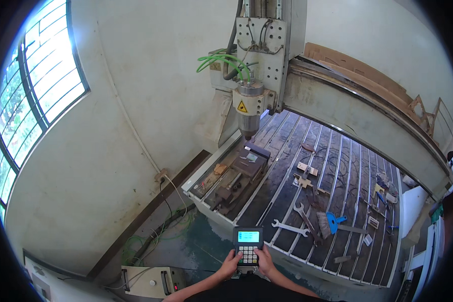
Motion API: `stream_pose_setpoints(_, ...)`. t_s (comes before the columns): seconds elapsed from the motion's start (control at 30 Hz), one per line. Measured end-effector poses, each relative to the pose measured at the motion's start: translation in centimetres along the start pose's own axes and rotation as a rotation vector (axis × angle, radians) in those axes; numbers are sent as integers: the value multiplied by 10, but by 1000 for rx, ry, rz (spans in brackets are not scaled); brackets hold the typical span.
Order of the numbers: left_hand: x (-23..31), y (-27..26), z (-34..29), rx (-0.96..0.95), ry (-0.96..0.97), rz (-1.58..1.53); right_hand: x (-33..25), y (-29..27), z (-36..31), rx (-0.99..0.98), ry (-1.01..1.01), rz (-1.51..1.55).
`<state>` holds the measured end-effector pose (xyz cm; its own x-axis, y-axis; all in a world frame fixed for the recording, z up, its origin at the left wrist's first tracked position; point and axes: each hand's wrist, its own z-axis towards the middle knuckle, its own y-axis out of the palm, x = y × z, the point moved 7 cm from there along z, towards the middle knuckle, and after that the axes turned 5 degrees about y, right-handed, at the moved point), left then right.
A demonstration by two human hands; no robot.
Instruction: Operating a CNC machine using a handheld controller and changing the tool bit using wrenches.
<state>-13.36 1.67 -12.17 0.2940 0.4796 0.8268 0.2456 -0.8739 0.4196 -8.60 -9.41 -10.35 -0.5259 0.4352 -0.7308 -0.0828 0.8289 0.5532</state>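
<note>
A black handheld machine controller with a lit blue-green screen and a keypad is held upright between both hands at the lower middle. My left hand grips its left side, the thumb lying by the lower keys. On the other side my right hand is closed round the edge, its thumb near the right-hand keys. Beyond the controller stands a CNC router, its spindle hanging over the slotted bed. A brown machine vise sits on the bed below the spindle, with small pieces on its top.
Two open-end wrenches, a blue-handled brush and wooden pieces lie on the bed. The gantry beam crosses to the right. A metal box and loose cables are on the floor at left, near the wall.
</note>
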Motion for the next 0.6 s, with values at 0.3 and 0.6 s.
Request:
stream_pose_setpoints(0.3, 20, -36, -83, 195, 82, -258, 4, 81, -75, -316, -308, -689)
stream_pose_setpoints(0.6, 32, -12, -137, -79, 164, -247, 5, 78, -129, -395, -196, -677)
